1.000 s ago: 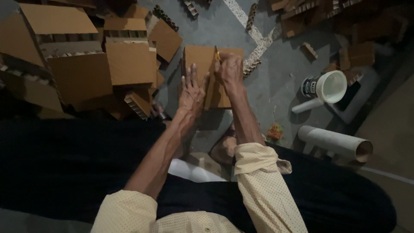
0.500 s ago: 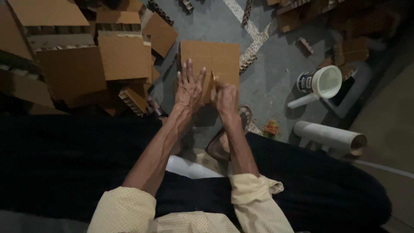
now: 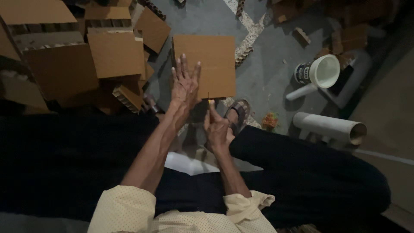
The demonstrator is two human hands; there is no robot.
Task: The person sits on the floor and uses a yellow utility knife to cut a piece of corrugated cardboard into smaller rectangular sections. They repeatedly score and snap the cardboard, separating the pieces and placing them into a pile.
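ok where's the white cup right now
In the head view the white cup lies on its side on the grey floor, upper right, just above the cardboard tube and right of the cardboard square.

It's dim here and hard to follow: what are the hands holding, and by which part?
The left hand lies flat on the square cardboard sheet, near its lower left. The right hand pinches a small yellow tool at the sheet's bottom edge.

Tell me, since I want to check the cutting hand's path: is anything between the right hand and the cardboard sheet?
Nothing visible. The right hand, holding a small yellow tool, sits just below the cardboard sheet's lower edge. The left hand lies flat on the sheet, off to the side.
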